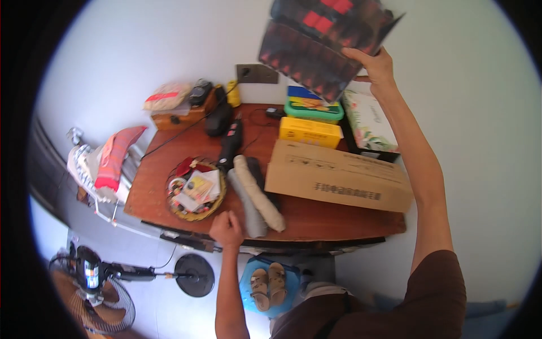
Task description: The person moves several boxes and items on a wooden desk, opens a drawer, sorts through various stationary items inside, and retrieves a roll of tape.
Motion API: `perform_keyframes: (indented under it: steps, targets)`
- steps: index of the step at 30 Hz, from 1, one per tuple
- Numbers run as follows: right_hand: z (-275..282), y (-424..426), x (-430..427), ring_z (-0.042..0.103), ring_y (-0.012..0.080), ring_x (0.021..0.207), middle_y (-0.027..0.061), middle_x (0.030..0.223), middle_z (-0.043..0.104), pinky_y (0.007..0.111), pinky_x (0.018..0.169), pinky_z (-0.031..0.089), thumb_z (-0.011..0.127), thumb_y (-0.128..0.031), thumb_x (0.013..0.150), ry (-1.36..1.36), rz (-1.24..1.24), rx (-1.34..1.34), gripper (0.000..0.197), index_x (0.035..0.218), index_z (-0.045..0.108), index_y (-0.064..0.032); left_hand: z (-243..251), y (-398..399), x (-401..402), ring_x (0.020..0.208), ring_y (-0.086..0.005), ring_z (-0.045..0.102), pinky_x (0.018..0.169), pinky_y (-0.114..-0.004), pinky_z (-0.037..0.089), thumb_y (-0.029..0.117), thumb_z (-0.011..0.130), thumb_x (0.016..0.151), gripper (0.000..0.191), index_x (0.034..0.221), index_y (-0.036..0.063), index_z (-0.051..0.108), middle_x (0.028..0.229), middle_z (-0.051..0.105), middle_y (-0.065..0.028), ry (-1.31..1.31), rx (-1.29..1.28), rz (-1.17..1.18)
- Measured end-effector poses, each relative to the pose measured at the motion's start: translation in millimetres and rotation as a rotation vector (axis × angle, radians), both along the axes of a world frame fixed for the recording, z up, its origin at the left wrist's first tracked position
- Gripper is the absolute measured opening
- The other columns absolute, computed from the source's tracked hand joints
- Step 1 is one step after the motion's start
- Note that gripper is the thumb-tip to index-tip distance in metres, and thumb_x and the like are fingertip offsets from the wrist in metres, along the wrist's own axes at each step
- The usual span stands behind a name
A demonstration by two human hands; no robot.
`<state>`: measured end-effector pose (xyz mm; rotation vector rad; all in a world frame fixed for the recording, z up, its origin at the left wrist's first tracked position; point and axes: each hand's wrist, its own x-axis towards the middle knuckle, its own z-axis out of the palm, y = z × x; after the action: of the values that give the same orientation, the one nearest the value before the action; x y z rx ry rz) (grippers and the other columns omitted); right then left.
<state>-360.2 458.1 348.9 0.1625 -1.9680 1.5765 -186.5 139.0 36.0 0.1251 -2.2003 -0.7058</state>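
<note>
High at the right, my right hand [378,70] grips a dark box [309,59] with red markings by its side, thumb on the near face. The box is slightly blurred, and its top runs out of the picture. My left hand [228,229] is curled into a fist at the front edge of the brown wooden table [322,220]; nothing shows in it. Just beyond that fist sits a round basket [195,215] with cards and small items in it. To its right lie a beige elongated roll [259,193] and a grey one [249,212].
A long cardboard carton [334,176] covers the table's right side, with a yellow box [310,132] behind it. A black hand-held tool [231,142] lies mid-table. On the floor, a fan [99,296] stands left of sandals [268,284] on a blue surface.
</note>
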Motion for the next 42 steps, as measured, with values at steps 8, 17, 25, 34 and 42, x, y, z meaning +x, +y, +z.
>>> perform_keyframes:
  steps: [8,17,25,34,42]
  targets:
    - [-20,129,31,0.061,0.0231,0.082,0.0136,0.093,0.060,0.034,0.057,0.051,0.080,-0.035,0.048,-0.142,-0.622,0.144,0.066,0.096,0.052,-0.0003,3,-2,5,0.054,-0.0336,0.047,0.048,-0.043,0.034,0.014,0.052,0.080,0.026,0.058,0.0032,0.043,0.056,0.045,-0.0159,-0.024,-0.034,0.026]
    - [-85,163,-13,0.056,0.0326,0.095,0.0175,0.100,0.059,0.040,0.083,0.044,0.077,-0.043,0.050,-0.281,-1.092,0.237,0.074,0.104,0.048,-0.0007,3,0,3,0.054,-0.0339,0.047,0.049,-0.043,0.035,0.013,0.051,0.080,0.026,0.058,0.0023,0.043,0.056,0.045,-0.0164,-0.039,-0.027,0.011]
    - [-96,175,-49,0.057,0.0332,0.096,0.0178,0.106,0.056,0.043,0.080,0.046,0.077,-0.046,0.055,-0.356,-1.242,0.244,0.084,0.113,0.036,-0.0011,8,2,4,0.052,-0.0314,0.046,0.047,-0.041,0.035,0.013,0.054,0.078,0.026,0.056,0.0043,0.042,0.054,0.043,-0.0138,0.001,0.017,-0.002]
    - [-110,159,-45,0.047,0.0424,0.101,0.0240,0.120,0.028,0.047,0.083,0.044,0.076,-0.025,0.063,-0.336,-1.091,0.086,0.082,0.121,0.022,-0.0008,8,0,4,0.053,-0.0320,0.047,0.047,-0.042,0.035,0.013,0.054,0.078,0.026,0.056,0.0049,0.042,0.054,0.044,-0.0136,-0.010,0.026,-0.008]
    - [-99,121,-21,0.039,0.0387,0.104,0.0221,0.118,0.027,0.047,0.086,0.039,0.071,-0.022,0.068,-0.120,-1.098,0.101,0.070,0.121,0.031,0.0005,9,0,2,0.053,-0.0310,0.047,0.047,-0.042,0.035,0.013,0.054,0.077,0.025,0.056,0.0056,0.042,0.054,0.045,-0.0129,0.005,0.008,-0.013]
